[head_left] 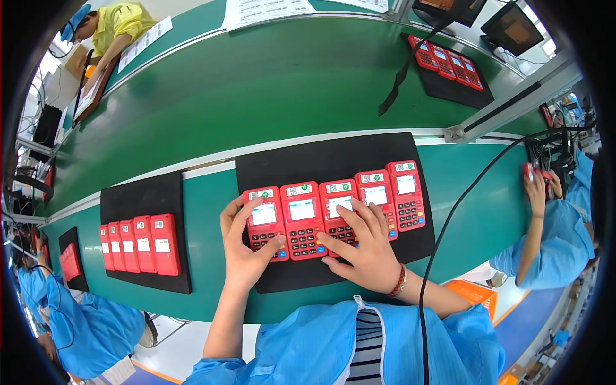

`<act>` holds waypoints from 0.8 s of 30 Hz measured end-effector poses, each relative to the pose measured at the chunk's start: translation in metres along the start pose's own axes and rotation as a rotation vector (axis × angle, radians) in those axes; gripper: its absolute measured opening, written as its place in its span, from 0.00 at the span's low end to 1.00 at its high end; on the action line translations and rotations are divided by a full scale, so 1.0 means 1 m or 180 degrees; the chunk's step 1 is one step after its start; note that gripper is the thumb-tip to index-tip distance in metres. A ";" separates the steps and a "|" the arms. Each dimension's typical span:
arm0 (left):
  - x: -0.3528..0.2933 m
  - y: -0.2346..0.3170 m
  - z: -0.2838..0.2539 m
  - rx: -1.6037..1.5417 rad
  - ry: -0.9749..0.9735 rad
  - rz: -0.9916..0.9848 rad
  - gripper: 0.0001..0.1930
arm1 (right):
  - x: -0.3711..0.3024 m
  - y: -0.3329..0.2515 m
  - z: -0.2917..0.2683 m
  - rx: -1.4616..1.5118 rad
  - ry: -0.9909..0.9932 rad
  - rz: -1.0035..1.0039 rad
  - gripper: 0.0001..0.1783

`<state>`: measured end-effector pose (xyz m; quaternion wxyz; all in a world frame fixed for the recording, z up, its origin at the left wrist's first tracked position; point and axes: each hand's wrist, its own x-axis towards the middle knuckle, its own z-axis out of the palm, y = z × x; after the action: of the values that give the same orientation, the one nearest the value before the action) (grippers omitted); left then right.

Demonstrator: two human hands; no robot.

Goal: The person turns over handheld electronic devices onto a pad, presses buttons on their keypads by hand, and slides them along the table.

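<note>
Mat [324,151]: five terminals [301,221] aligned, lit; remainder unclear.
Left hand [248,258]: wide, mat's left side.
Right hand [372,253]: wide, mat's middle.

A factory workshop: long green worktop [206,237], rows of matching red card terminals [303,234], blue-smocked workers [552,244] along it.

Green desk [256,83] — white printed sheets [266,11] along top, monitor [512,29] upper right, black strap [399,83] left of it. Black cable [452,212] curves from right edge to bottom. Co-workers: yellow top [125,25] upper left, blue smock [545,237] right — orange crate [471,294] lower right.
</note>
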<state>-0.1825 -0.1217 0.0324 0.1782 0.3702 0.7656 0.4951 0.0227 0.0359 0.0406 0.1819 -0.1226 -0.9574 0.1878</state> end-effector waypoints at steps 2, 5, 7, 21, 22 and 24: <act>0.000 -0.008 0.004 -0.0091 -0.0003 0.0088 0.36 | -0.001 -0.002 0.001 -0.0039 -0.0012 0.0039 0.26; 0.000 -0.008 0.005 -0.0203 0.0010 0.0008 0.35 | -0.001 -0.002 -0.002 -0.0033 -0.0036 0.0084 0.27; -0.001 -0.011 0.005 -0.0093 0.0062 0.0131 0.34 | -0.004 0.003 -0.010 0.0086 -0.0056 -0.0021 0.29; -0.002 -0.017 0.007 0.0141 0.0119 0.0422 0.33 | -0.037 0.026 -0.012 -0.0166 0.0415 0.0424 0.31; -0.002 -0.016 0.007 0.0079 0.0095 0.0406 0.34 | -0.036 0.026 -0.013 -0.0179 0.0426 0.0450 0.30; -0.001 -0.013 0.007 -0.0053 0.0065 0.0387 0.34 | -0.034 0.024 -0.017 -0.0170 0.0414 0.0436 0.30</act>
<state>-0.1822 -0.1210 0.0173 0.1430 0.4095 0.7393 0.5151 0.0639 0.0528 0.0350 0.2272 -0.2045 -0.9376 0.1658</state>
